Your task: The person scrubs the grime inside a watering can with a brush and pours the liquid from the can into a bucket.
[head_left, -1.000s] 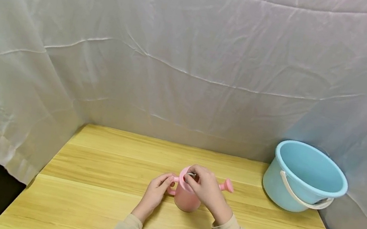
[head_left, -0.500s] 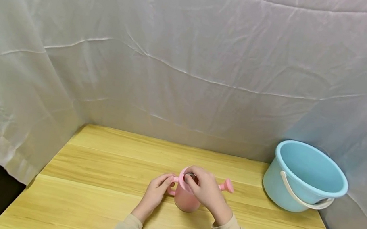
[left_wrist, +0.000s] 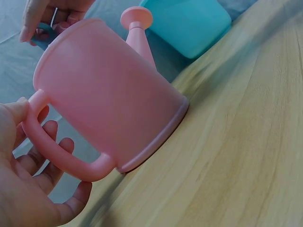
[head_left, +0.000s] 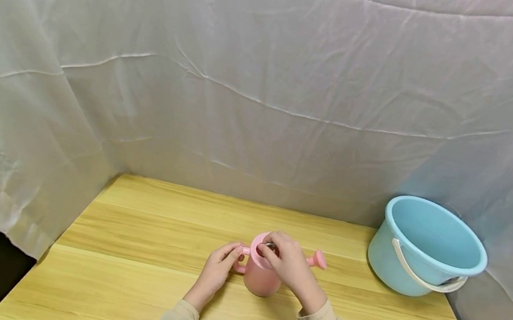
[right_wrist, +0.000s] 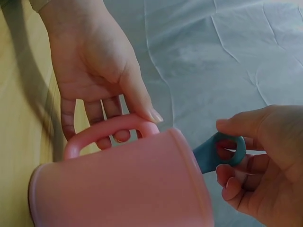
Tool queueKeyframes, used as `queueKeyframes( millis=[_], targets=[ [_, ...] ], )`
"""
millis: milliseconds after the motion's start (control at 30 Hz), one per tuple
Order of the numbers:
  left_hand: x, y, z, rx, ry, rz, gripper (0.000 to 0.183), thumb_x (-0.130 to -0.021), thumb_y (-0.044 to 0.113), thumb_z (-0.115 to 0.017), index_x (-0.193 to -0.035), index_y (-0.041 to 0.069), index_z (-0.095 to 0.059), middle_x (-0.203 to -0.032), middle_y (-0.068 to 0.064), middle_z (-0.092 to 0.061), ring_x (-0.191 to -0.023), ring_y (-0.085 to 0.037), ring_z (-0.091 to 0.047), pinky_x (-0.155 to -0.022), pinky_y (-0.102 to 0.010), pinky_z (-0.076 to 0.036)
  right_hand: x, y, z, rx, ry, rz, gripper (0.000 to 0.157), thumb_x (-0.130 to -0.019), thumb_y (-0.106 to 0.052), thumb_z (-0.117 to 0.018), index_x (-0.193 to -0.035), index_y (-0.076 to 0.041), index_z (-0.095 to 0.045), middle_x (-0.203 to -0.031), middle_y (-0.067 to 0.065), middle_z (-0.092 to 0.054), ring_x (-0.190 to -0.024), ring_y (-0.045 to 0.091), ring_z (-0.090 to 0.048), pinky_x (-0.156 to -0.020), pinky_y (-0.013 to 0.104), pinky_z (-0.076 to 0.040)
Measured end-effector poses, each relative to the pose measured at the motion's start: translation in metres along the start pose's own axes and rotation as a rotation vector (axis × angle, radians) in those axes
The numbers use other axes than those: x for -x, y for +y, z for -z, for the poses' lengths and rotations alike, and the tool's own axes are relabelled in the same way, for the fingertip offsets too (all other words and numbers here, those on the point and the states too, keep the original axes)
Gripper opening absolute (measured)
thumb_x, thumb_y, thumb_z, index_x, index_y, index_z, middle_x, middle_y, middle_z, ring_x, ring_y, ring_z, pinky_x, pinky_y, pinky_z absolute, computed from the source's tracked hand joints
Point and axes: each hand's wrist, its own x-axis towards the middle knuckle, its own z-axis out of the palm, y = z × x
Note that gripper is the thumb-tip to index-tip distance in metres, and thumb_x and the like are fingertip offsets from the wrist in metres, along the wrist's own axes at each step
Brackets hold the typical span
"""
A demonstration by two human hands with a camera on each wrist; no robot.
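A pink watering can (head_left: 259, 282) stands upright on the table, its spout with a round rose pointing right. My left hand (head_left: 217, 267) holds the can's side handle (left_wrist: 57, 151), thumb on top and fingers around it. My right hand (head_left: 289, 260) is over the can's opening. It pinches a teal handle with a finger loop (right_wrist: 207, 157), like a scissors handle, which slants into the can at the rim. The lower part of that tool is hidden inside the can.
A light blue bucket (head_left: 388, 257) with a white carrying handle (head_left: 413, 275) stands at the back right of the wooden table (head_left: 135, 236). Grey cloth (head_left: 259, 143) hangs behind and along the sides. Each sleeve has a black wrist camera.
My right hand has shifted only slightly over the can's opening, and the piece between its fingers has turned a little. The left hand, the watering can and the bucket have stayed in place.
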Motion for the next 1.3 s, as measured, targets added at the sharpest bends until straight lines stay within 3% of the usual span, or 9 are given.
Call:
queueKeyframes(
  millis=[167, 367, 733, 1300],
  targets=[
    [-0.001, -0.001, 0.001, -0.004, -0.009, -0.003, 0.04, -0.101, 0.028, -0.052, -0.121, -0.005, -0.061, -0.107, -0.031, -0.055, -0.094, -0.02, -0.056, -0.085, -0.051, -0.061, -0.004, 0.0, 0.003, 0.019, -0.049, -0.02, 0.007, -0.091, -0.01, -0.067, -0.084, -0.009, -0.065, -0.083, 0.002, -0.062, -0.075, 0.01, -0.054, -0.061, 0.019, -0.051],
    [-0.001, -0.001, 0.001, -0.009, -0.014, -0.003, 0.041, -0.101, 0.028, -0.052, -0.122, -0.006, -0.06, -0.106, -0.031, -0.055, -0.092, -0.02, -0.056, -0.085, -0.052, -0.061, -0.012, -0.005, 0.01, 0.09, -0.1, 0.015, 0.007, -0.094, -0.012, -0.063, -0.088, -0.009, -0.064, -0.086, 0.003, -0.061, -0.075, 0.011, -0.052, -0.06, 0.019, -0.049],
    [0.0, 0.0, -0.001, -0.02, -0.016, 0.002, 0.039, -0.101, 0.028, -0.052, -0.121, -0.004, -0.062, -0.103, -0.023, -0.058, -0.091, -0.014, -0.055, -0.084, -0.048, -0.062, -0.02, -0.016, 0.028, 0.12, -0.075, 0.082, 0.005, -0.095, -0.012, -0.062, -0.091, -0.01, -0.063, -0.089, 0.001, -0.057, -0.079, 0.011, -0.049, -0.065, 0.023, -0.05],
    [-0.001, 0.0, 0.0, -0.029, -0.012, 0.001, 0.04, -0.101, 0.028, -0.052, -0.122, -0.004, -0.062, -0.102, -0.026, -0.056, -0.089, -0.015, -0.055, -0.084, -0.049, -0.062, -0.006, -0.002, 0.007, 0.119, -0.088, 0.081, 0.007, -0.093, -0.011, -0.064, -0.087, -0.009, -0.062, -0.085, 0.001, -0.055, -0.079, 0.012, -0.048, -0.063, 0.023, -0.048]
  ],
)
